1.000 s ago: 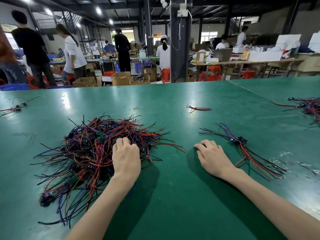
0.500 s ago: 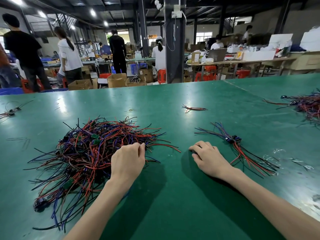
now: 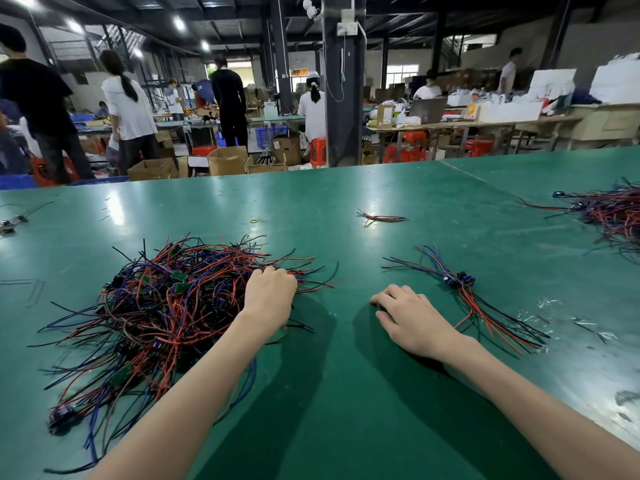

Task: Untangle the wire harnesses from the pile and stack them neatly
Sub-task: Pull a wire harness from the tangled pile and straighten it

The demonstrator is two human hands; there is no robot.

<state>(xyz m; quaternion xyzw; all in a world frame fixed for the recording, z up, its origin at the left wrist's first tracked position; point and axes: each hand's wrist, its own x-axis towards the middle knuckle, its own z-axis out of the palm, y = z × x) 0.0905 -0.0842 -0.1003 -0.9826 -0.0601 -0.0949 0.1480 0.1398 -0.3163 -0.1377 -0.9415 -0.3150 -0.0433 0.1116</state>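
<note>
A big tangled pile of red, blue and black wire harnesses (image 3: pixel 162 313) with small green boards lies on the green table (image 3: pixel 346 393), left of centre. My left hand (image 3: pixel 268 296) lies on the pile's right edge, fingers curled down into the wires there. To the right is a small sorted stack of harnesses (image 3: pixel 462 282), its black connectors together and wires fanned out both ways. My right hand (image 3: pixel 412 317) rests palm down on the table just left of that stack, fingers loosely bent, holding nothing.
Another wire pile (image 3: pixel 613 213) sits at the far right edge. A small loose wire bundle (image 3: pixel 381 218) and a yellow rubber band (image 3: pixel 254 221) lie further back. One harness (image 3: pixel 10 223) lies far left. Clear plastic scraps (image 3: pixel 543 304) lie right. People and cardboard boxes stand beyond the table.
My left hand has slid right from the middle of the pile to its right edge. My right hand has stayed on the table beside the small stack.
</note>
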